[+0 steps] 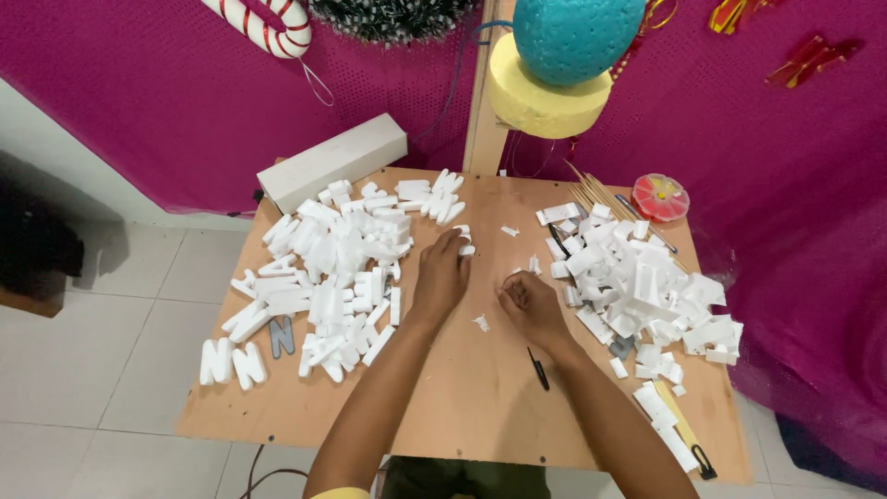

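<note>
My left hand [442, 273] rests on the wooden board [480, 388], its fingertips closed on a small white foam piece [465, 242] at the edge of the left pile of white foam letters [328, 268]. To the right of it, my right hand [528, 305] is curled in a loose fist over the board's middle; I cannot tell whether it pinches anything. A tiny foam scrap [480, 322] lies between the two hands.
A second heap of white foam offcuts [637, 286] covers the right side. A black pen [539, 368] lies near my right forearm. A white foam block [333, 162], wooden skewers [601, 196], a round pin box [660, 196] and a cutter [684, 434] are around.
</note>
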